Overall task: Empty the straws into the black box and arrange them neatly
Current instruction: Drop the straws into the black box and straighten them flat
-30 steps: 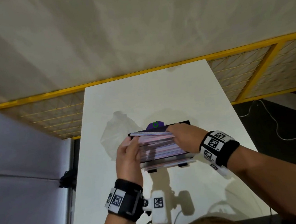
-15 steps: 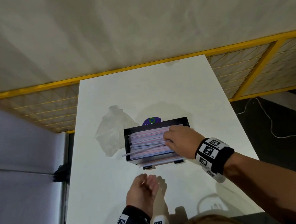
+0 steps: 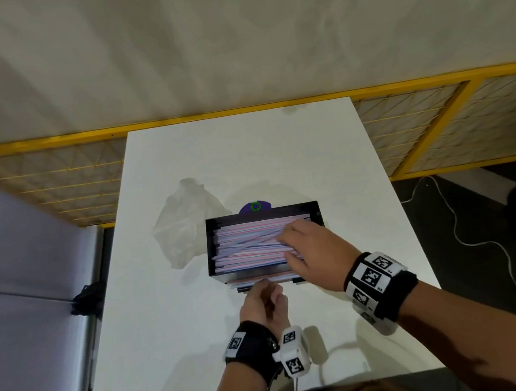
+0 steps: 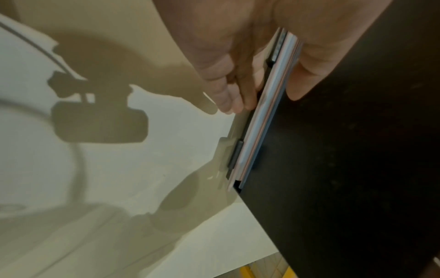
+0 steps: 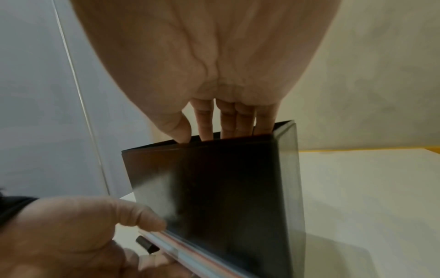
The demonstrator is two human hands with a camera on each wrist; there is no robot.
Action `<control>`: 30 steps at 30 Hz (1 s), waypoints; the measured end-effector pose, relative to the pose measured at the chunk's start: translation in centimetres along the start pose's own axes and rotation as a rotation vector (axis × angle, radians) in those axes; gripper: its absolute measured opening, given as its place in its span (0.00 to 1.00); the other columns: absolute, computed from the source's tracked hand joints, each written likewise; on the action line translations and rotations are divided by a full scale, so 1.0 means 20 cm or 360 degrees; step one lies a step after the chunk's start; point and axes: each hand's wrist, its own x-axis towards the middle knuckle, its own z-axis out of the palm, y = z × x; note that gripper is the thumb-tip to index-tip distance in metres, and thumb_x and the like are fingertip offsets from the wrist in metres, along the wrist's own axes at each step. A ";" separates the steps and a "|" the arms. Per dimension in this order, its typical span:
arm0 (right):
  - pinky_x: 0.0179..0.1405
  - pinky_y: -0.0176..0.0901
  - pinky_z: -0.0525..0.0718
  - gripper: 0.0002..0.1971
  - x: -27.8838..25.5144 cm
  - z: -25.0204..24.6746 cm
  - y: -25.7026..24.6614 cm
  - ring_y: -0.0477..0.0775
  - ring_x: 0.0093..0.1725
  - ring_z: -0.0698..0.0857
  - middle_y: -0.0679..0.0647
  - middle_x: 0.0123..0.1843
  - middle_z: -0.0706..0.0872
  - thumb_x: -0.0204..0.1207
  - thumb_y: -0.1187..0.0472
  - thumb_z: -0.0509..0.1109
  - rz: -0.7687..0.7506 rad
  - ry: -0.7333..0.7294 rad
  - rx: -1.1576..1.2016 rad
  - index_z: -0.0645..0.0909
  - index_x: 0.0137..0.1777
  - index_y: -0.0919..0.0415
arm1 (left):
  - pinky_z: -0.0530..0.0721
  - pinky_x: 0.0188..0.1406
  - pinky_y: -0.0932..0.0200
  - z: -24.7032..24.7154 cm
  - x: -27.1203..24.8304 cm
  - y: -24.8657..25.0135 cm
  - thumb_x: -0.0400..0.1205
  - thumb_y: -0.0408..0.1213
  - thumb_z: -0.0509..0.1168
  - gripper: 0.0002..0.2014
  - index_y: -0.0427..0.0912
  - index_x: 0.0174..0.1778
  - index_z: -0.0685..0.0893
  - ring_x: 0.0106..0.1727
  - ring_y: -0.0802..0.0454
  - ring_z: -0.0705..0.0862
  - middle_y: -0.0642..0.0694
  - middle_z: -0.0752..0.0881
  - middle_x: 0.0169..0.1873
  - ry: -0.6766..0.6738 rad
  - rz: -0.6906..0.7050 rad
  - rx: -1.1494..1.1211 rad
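Left hand [image 3: 263, 303] risen, pinching straws [image 3: 249, 247] at black box [image 3: 314, 210] base; right hand [image 3: 316, 249] flat atop.

Black box [image 3: 213, 247]: rectangular, open-top, upright on white table, approx centre. Dark matte walls, small black feet at base on near side [image 4: 234, 154]. Near wall has a slot along the bottom.

Straws [image 3: 249, 244]: pink/white/pale-blue, thin, packed inside box, lying flat and mostly parallel w/ the box's long axis, filling it close to the rim. A few on top lie crossed diagonally over the rest, so the top layer isn't tidy. Right end of the stack is covered, can't tell alignment there.

Bottom straws [image 4: 262, 120] poke out through the near-side slot at table level, lined up along the near wall in a flat row.
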 end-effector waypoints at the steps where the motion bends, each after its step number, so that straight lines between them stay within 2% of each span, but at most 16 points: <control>1: 0.72 0.48 0.75 0.19 -0.02 0.00 0.01 0.57 0.69 0.79 0.56 0.70 0.80 0.87 0.58 0.63 0.0008 0.0038 0.0027 0.79 0.76 0.60 | 0.66 0.28 0.65 0.01 0.01 0.00 0.82 0.34 0.67 0.13 0.42 0.33 0.71 0.32 0.50 0.55 0.45 0.63 0.31 -0.0005 0.0017 -0.0013; 4: 0.73 0.44 0.73 0.19 -0.05 0.01 0.03 0.58 0.69 0.78 0.57 0.71 0.80 0.87 0.59 0.64 0.0047 0.0078 0.0067 0.79 0.76 0.62 | 0.54 0.31 0.61 0.03 0.03 0.00 0.78 0.29 0.64 0.20 0.49 0.33 0.59 0.38 0.49 0.48 0.48 0.51 0.36 -0.0033 0.0113 -0.0052; 6: 0.73 0.46 0.74 0.19 -0.06 0.02 0.03 0.58 0.69 0.78 0.57 0.71 0.79 0.87 0.59 0.64 0.0048 0.0083 0.0083 0.79 0.76 0.62 | 0.52 0.32 0.60 0.04 0.04 0.00 0.79 0.29 0.63 0.20 0.50 0.33 0.58 0.38 0.49 0.48 0.47 0.48 0.37 -0.0047 0.0149 -0.0056; 10: 0.73 0.43 0.73 0.19 -0.06 0.01 0.03 0.57 0.68 0.78 0.56 0.71 0.78 0.86 0.59 0.64 0.0069 0.0087 0.0093 0.79 0.75 0.61 | 0.61 0.27 0.64 0.03 0.06 -0.03 0.81 0.32 0.65 0.17 0.45 0.30 0.66 0.32 0.50 0.55 0.47 0.57 0.31 -0.0035 0.0093 -0.0081; 13: 0.72 0.39 0.71 0.19 -0.06 0.01 0.03 0.55 0.68 0.77 0.56 0.71 0.78 0.86 0.59 0.64 0.0070 0.0079 0.0076 0.79 0.75 0.61 | 0.62 0.25 0.64 0.05 0.04 -0.05 0.82 0.31 0.65 0.17 0.46 0.31 0.65 0.34 0.50 0.52 0.47 0.55 0.34 -0.0030 0.0094 -0.0122; 17: 0.71 0.41 0.74 0.18 -0.06 0.01 0.03 0.55 0.66 0.78 0.55 0.69 0.80 0.86 0.58 0.64 0.0073 0.0050 0.0059 0.80 0.74 0.61 | 0.62 0.24 0.64 0.08 0.02 -0.04 0.84 0.30 0.63 0.17 0.45 0.32 0.66 0.30 0.51 0.56 0.47 0.59 0.31 -0.0006 0.0126 -0.0094; 20: 0.70 0.44 0.76 0.18 -0.05 0.02 0.04 0.55 0.66 0.79 0.55 0.68 0.80 0.87 0.58 0.64 0.0069 0.0030 0.0043 0.80 0.73 0.61 | 0.67 0.23 0.65 0.08 0.02 -0.02 0.84 0.30 0.63 0.16 0.45 0.32 0.67 0.29 0.51 0.59 0.47 0.62 0.29 0.0032 0.0105 -0.0020; 22: 0.70 0.46 0.76 0.18 -0.05 0.02 0.04 0.56 0.66 0.79 0.55 0.67 0.81 0.87 0.58 0.64 0.0068 0.0032 0.0047 0.81 0.73 0.62 | 0.69 0.26 0.64 0.08 0.03 -0.01 0.84 0.30 0.63 0.15 0.44 0.32 0.69 0.28 0.51 0.61 0.46 0.64 0.29 0.0047 0.0091 -0.0013; 25: 0.69 0.44 0.76 0.17 -0.05 0.02 0.04 0.56 0.65 0.79 0.55 0.67 0.81 0.86 0.59 0.64 0.0068 0.0033 0.0051 0.81 0.72 0.62 | 0.70 0.35 0.59 0.07 0.04 -0.03 0.87 0.30 0.62 0.14 0.43 0.35 0.71 0.30 0.49 0.66 0.43 0.67 0.31 0.0053 0.0017 -0.0094; 28: 0.68 0.43 0.76 0.16 -0.06 0.02 0.04 0.55 0.65 0.79 0.54 0.67 0.81 0.87 0.58 0.64 0.0069 0.0037 0.0079 0.81 0.71 0.61 | 0.85 0.34 0.59 0.04 0.01 -0.04 0.90 0.33 0.61 0.13 0.35 0.40 0.81 0.33 0.49 0.74 0.41 0.76 0.33 0.0002 -0.0062 -0.0054; 30: 0.67 0.39 0.74 0.16 -0.07 0.00 0.04 0.54 0.65 0.79 0.53 0.67 0.80 0.87 0.57 0.64 0.0066 0.0053 0.0108 0.81 0.71 0.60 | 0.92 0.33 0.59 0.02 -0.05 -0.04 0.90 0.32 0.61 0.12 0.28 0.49 0.86 0.39 0.47 0.85 0.36 0.88 0.43 -0.0003 -0.0029 0.0048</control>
